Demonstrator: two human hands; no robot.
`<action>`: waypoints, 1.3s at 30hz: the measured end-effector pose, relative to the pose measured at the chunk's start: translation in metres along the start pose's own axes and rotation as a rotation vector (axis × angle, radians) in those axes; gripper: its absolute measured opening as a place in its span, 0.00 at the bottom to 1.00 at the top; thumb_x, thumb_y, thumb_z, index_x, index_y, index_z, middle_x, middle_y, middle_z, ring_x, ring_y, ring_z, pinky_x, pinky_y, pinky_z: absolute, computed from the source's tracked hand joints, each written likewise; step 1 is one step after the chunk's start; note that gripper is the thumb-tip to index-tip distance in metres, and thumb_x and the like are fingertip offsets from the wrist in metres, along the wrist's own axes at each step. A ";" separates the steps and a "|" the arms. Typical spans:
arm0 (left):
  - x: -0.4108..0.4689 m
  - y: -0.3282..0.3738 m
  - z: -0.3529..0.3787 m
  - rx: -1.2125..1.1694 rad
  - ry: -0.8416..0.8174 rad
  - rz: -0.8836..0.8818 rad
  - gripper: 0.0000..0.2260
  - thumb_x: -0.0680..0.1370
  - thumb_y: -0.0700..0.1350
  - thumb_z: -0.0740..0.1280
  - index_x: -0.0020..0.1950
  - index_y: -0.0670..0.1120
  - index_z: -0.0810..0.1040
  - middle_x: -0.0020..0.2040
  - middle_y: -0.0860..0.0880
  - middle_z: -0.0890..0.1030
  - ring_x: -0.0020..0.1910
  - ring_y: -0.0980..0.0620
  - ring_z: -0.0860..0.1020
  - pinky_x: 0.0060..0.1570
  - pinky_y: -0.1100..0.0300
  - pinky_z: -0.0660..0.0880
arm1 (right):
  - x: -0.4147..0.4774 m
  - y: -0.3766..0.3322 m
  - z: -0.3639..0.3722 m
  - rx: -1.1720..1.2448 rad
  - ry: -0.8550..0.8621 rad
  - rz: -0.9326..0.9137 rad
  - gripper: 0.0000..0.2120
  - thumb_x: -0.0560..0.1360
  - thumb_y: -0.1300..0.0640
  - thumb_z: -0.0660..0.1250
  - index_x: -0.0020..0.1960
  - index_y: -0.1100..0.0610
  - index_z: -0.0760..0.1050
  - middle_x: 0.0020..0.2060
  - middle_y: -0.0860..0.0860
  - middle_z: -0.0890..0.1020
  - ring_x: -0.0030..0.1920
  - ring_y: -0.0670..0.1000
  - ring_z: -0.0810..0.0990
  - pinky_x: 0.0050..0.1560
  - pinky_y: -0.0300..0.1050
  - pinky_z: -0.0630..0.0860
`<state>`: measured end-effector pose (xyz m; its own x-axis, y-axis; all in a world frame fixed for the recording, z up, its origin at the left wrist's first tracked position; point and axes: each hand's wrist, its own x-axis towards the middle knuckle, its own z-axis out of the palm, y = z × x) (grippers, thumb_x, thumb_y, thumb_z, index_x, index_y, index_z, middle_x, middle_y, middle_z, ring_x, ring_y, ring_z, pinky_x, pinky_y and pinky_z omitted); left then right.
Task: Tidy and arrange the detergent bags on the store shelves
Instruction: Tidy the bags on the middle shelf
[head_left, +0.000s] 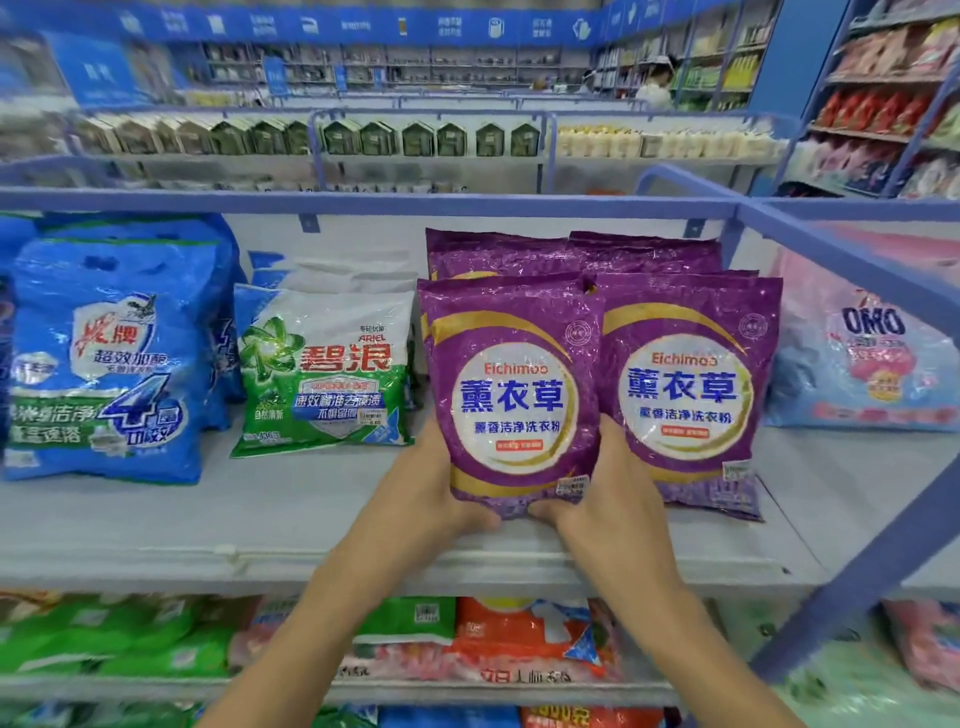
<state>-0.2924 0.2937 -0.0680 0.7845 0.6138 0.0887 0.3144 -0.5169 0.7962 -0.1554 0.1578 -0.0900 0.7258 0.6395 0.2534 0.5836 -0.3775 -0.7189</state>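
While your left hand (441, 483) and right hand (608, 488) grasp the purple bag (511, 395) near the shelf (260, 525) front edge, straighten it beside its twin (685, 384).

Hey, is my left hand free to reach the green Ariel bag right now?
Probably not yet: the left hand grips the purple bag with the right hand. Nothing blocks the Ariel bag itself.
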 end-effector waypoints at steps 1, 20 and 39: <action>0.004 0.000 0.002 0.021 0.033 -0.014 0.46 0.65 0.41 0.82 0.75 0.59 0.61 0.51 0.71 0.75 0.49 0.81 0.73 0.44 0.80 0.70 | 0.005 0.001 0.003 -0.011 0.019 -0.017 0.48 0.62 0.51 0.85 0.74 0.48 0.62 0.65 0.45 0.76 0.66 0.50 0.75 0.63 0.51 0.76; -0.017 0.019 0.025 0.153 0.235 -0.074 0.30 0.74 0.50 0.77 0.72 0.49 0.70 0.59 0.53 0.79 0.55 0.55 0.77 0.53 0.60 0.71 | -0.011 0.016 -0.012 -0.013 -0.045 -0.156 0.37 0.79 0.56 0.69 0.82 0.55 0.54 0.77 0.52 0.68 0.75 0.53 0.67 0.73 0.56 0.70; -0.154 -0.015 0.038 0.556 0.156 0.064 0.31 0.83 0.59 0.61 0.82 0.46 0.59 0.82 0.46 0.60 0.82 0.44 0.54 0.78 0.48 0.56 | -0.144 0.050 -0.030 -0.291 -0.089 -0.170 0.29 0.85 0.44 0.56 0.83 0.53 0.56 0.83 0.50 0.55 0.83 0.50 0.49 0.82 0.49 0.45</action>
<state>-0.3976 0.1841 -0.1160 0.7365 0.6297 0.2472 0.5352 -0.7659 0.3565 -0.2196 0.0263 -0.1430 0.5824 0.7606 0.2868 0.7819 -0.4277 -0.4535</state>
